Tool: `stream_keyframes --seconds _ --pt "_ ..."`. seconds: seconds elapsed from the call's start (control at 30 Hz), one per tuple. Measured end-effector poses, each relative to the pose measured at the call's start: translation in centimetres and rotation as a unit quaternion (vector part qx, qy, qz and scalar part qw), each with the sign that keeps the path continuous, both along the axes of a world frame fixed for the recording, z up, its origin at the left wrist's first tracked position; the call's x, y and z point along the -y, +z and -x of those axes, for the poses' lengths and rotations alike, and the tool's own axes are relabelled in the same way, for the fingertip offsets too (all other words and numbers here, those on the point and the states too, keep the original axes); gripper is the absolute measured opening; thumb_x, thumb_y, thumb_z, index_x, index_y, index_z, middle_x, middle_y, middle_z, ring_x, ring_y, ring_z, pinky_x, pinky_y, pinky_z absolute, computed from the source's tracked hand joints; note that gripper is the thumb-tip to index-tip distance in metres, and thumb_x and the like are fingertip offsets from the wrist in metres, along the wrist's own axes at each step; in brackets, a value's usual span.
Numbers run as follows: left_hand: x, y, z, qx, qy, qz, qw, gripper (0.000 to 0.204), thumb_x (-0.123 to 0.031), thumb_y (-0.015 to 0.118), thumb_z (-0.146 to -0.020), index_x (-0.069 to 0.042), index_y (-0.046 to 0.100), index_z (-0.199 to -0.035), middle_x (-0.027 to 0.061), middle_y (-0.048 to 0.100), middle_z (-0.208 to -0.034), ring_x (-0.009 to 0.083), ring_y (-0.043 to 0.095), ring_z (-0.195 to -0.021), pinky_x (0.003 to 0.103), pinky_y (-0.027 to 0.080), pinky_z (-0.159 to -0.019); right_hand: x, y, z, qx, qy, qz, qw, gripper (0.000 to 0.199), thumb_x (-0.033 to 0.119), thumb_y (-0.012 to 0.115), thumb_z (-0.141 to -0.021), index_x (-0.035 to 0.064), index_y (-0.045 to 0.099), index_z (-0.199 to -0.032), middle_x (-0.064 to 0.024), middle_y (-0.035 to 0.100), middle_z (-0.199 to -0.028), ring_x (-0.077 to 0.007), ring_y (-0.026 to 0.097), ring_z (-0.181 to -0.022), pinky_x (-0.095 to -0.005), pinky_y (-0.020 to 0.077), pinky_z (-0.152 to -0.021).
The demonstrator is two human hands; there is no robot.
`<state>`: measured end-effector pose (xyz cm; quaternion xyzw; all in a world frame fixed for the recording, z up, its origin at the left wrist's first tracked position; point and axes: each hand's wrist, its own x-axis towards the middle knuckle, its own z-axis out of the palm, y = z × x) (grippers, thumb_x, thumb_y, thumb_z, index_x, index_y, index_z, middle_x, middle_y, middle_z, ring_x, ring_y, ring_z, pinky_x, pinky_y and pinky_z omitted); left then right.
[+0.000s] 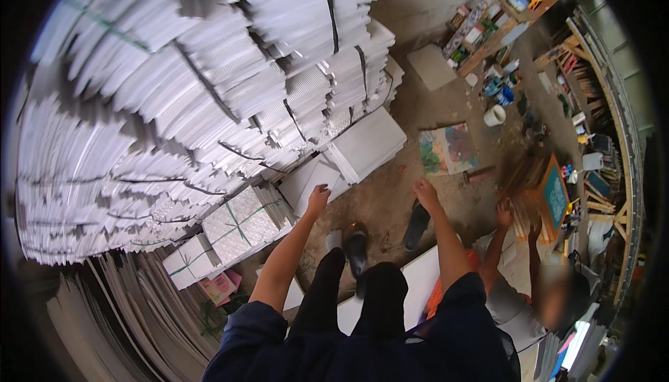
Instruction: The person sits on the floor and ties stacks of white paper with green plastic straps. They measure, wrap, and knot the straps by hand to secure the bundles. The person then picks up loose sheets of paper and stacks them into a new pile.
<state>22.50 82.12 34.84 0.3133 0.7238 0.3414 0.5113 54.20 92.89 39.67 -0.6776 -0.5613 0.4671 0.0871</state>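
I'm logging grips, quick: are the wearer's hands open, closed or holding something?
Left hand: loosely curled, nothing visibly held; fully closed or not, cannot tell.
Right hand: loosely curled, nothing visibly held; closure unclear.

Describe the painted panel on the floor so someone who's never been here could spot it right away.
From the tall white stacks on the left, look right to the brown floor. Just beyond the person's right hand, a flat, roughly rectangular painted panel lies there, left of a white bucket. Patchy green and reddish-brown colours set it apart from the plain pale board farther off.
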Motion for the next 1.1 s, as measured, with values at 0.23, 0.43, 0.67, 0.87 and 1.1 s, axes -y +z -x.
stream_keyframes --seconds 0.23,0.43,0.67,0.87,1.1 --pt "-6.5 -4.1 -1.1 0.048 0.007 0.043 0.998 0.045 -0.024 0.053 -0.079 -0.001 0.043 -0.116 0.0156 0.053 -0.109 0.0235 0.050 -0.100 0.031 0.037 -0.086 -7.3 -7.2 0.9 0.037 0.100 -0.038 0.994 0.031 0.019 0.050 -0.083 -0.0018 0.049 -0.106 -0.0162 0.055 -0.098 -0.0278 0.054 -0.092 -0.0351 0.0415 -0.081" --pt "-8.1 -14.8 -2.1 0.006 0.058 0.063 0.996 0.061 -0.023 0.059 -0.076 0.005 0.031 -0.122 0.0205 0.044 -0.116 0.0271 0.048 -0.103 0.034 0.041 -0.084 -14.1 -14.9 5.5 0.083 0.100 -0.067 0.989 0.045 0.017 0.053 -0.080 -0.0052 0.039 -0.116 -0.0234 0.040 -0.118 -0.0328 0.044 -0.104 -0.0393 0.0368 -0.088" --pt "-13.9 -21.4 -5.2 -0.015 0.120 0.051 0.991 0.068 -0.025 0.061 -0.073 0.006 0.028 -0.124 0.0246 0.033 -0.122 0.0325 0.042 -0.108 0.037 0.038 -0.088 -20.4 -24.7 5.1 0.157 0.149 -0.282 0.935 0.060 0.021 0.062 -0.073 -0.0044 0.033 -0.119 -0.0228 0.040 -0.116 -0.0353 0.041 -0.105 -0.0438 0.0314 -0.090" --pt "-15.2 -21.2 -7.4 -0.036 0.135 0.086 0.986 0.063 -0.030 0.060 -0.073 0.003 0.034 -0.121 0.0223 0.036 -0.111 0.0312 0.044 -0.097 0.038 0.037 -0.085 -22.4 -27.2 3.7 0.160 0.107 -0.217 0.957 0.060 0.026 0.066 -0.068 -0.0036 0.040 -0.113 -0.0218 0.045 -0.110 -0.0369 0.041 -0.102 -0.0463 0.0317 -0.087" --pt "-14.0 -20.4 -6.2 -0.030 0.233 0.121 0.964 0.052 -0.029 0.056 -0.077 0.001 0.038 -0.115 0.0191 0.037 -0.111 0.0260 0.045 -0.095 0.036 0.037 -0.082 -21.7 -26.7 3.4 0.124 0.144 -0.113 0.975 0.051 0.027 0.067 -0.068 -0.0025 0.049 -0.106 -0.0219 0.050 -0.104 -0.0305 0.048 -0.098 -0.0410 0.0376 -0.081"
